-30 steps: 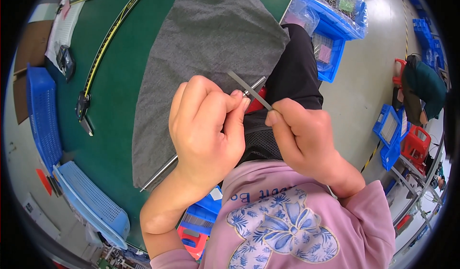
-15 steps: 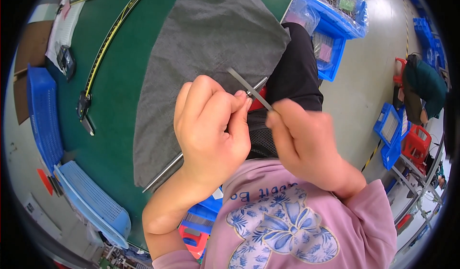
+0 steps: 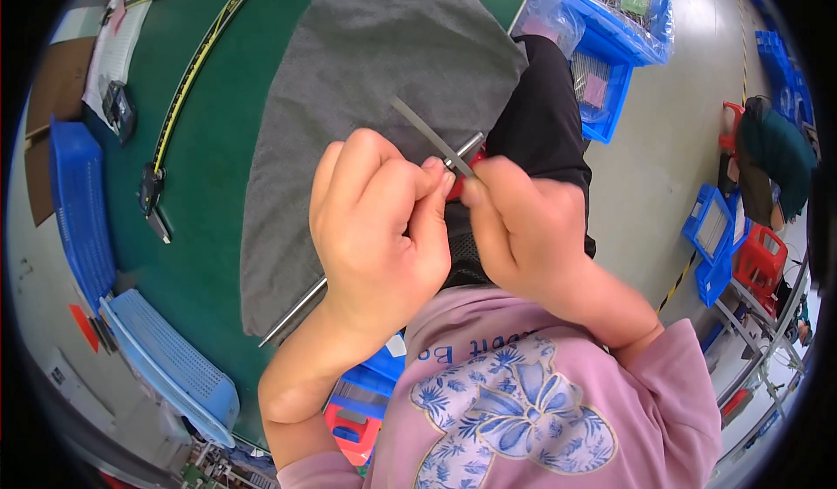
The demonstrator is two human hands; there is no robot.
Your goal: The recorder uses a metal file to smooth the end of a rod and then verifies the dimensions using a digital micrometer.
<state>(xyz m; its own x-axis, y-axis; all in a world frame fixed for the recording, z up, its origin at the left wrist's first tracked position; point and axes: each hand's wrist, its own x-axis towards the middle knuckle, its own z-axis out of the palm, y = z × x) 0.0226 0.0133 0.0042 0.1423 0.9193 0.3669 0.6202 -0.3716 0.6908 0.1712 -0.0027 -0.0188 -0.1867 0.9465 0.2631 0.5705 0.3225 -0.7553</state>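
My left hand (image 3: 379, 219) is closed around a thin metal rod (image 3: 296, 310). The rod slants from the lower left, passes behind the hand, and its upper end sticks out past the thumb and forefinger. My right hand (image 3: 532, 219) pinches one end of a flat, narrow grey file (image 3: 423, 128). The file lies across the rod close to my left fingertips and points to the upper left. Beneath both hands a grey cloth (image 3: 375, 62) covers part of the green table and hangs toward my lap.
A digital caliper (image 3: 153, 188) lies on the green table (image 3: 209, 149) at left, by blue perforated baskets (image 3: 170, 358). Blue bins (image 3: 610, 97) with metal parts stand at the upper right. Farther right, a person (image 3: 772, 162) bends near a red stool (image 3: 760, 258).
My right hand has moved left and slightly up, pushing the file farther across the rod. My left hand has shifted only slightly to the left.
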